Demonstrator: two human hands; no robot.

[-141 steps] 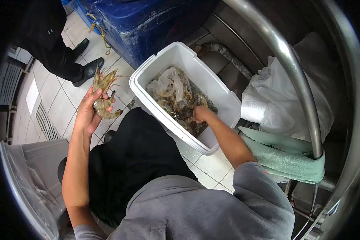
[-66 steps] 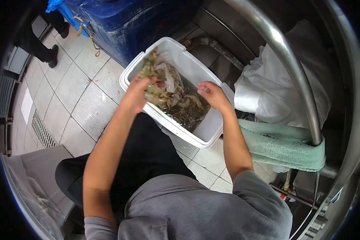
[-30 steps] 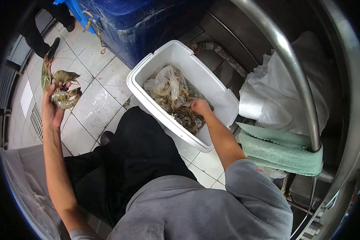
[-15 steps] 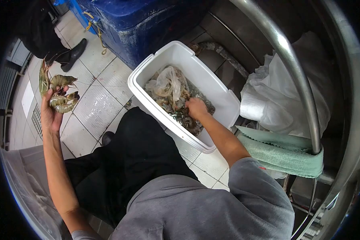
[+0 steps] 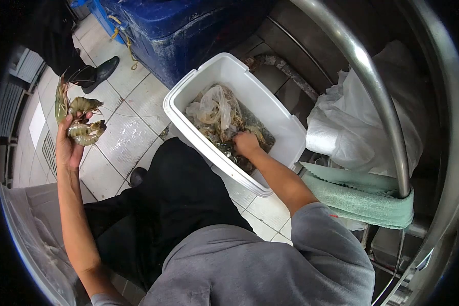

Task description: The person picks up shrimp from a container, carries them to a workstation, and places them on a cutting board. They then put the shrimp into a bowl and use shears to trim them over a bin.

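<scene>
Several large striped shrimp [image 5: 85, 105] are gripped in my left hand [image 5: 69, 145], raised at the left over the tiled floor. Their long feelers stick out past the fingers. My right hand [image 5: 247, 143] reaches down into a white plastic tub [image 5: 284, 133], its fingers sunk among wet shrimp [image 5: 234, 117]. What those fingers close on, if anything, is hidden. A crumpled clear plastic bag [image 5: 215, 106] lies on the shrimp, just left of my right hand.
Behind the tub stands a large blue bin [image 5: 163, 30] with a yellow cord [image 5: 130, 51]. To the right are a curved metal rail [image 5: 364, 66], a white plastic bundle [image 5: 352, 130] and a green towel [image 5: 362, 201]. Another person's black shoe [image 5: 103, 73] is at the upper left.
My right hand has shifted slightly left and toward me within the tub. My left hand, still with the shrimp, has drifted a little right. The other person's shoe has moved right.
</scene>
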